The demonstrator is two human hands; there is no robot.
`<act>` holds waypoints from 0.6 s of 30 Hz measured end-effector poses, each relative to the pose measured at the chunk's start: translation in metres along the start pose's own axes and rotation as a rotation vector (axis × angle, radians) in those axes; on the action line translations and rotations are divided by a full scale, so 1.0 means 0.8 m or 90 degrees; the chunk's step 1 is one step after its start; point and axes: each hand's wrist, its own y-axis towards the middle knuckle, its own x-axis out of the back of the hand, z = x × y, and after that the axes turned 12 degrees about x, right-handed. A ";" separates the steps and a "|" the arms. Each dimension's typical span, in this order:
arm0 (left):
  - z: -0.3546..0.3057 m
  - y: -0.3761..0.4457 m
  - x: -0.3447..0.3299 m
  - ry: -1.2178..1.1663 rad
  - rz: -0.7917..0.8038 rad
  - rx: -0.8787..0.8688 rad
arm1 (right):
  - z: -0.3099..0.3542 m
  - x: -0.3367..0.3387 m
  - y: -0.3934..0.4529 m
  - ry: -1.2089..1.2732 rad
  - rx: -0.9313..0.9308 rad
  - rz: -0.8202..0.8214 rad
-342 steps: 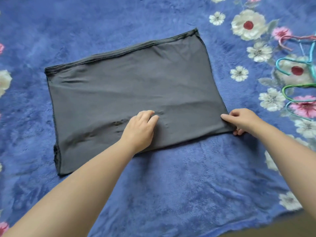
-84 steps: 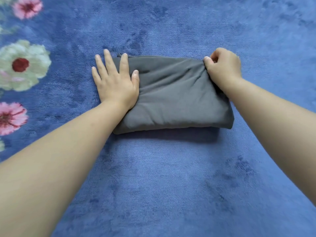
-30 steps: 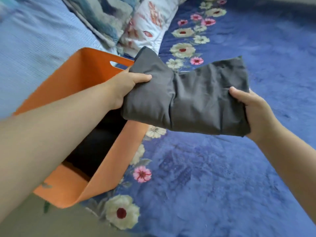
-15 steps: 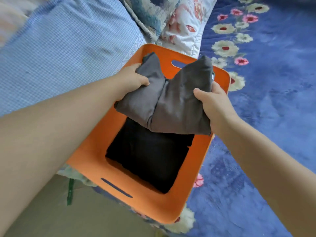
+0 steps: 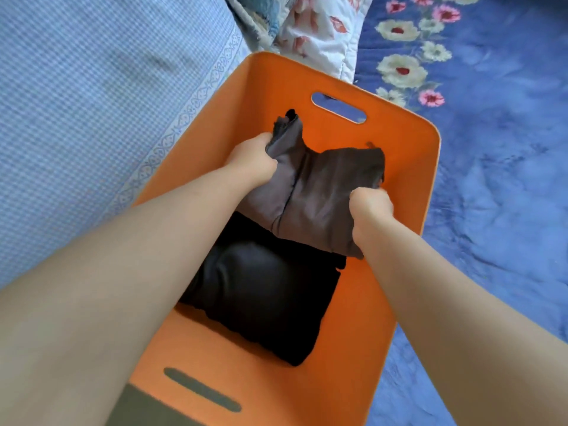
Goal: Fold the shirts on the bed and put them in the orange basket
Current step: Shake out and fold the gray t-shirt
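The folded grey shirt (image 5: 319, 195) is down inside the orange basket (image 5: 408, 167), sagging in the middle. My left hand (image 5: 253, 159) grips its left end, whose corner sticks up. My right hand (image 5: 370, 210) grips its right edge. Under it on the basket floor lies a folded black shirt (image 5: 261, 299); the grey shirt covers its far part.
The basket stands at the bed's edge on a blue floral blanket (image 5: 498, 149). A light blue checked cloth (image 5: 92, 103) lies to the left. A floral pillow (image 5: 316, 23) sits behind the basket. The floor (image 5: 135, 410) shows at the bottom edge.
Both hands have lowered the grey shirt from above the basket's rim down into the basket, over the black shirt. The view has moved closer over the basket.
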 end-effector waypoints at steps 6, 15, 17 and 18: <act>0.011 0.009 -0.025 0.202 -0.156 0.024 | -0.032 -0.023 0.015 -0.064 0.131 -0.074; 0.036 0.015 -0.069 0.382 -0.101 -0.184 | -0.024 -0.066 0.031 -0.346 0.319 -0.074; 0.043 0.028 -0.068 0.389 -0.095 -0.170 | -0.029 -0.078 0.040 -0.322 0.280 -0.054; 0.047 0.035 -0.068 0.392 -0.094 -0.170 | -0.032 -0.085 0.048 -0.316 0.268 -0.053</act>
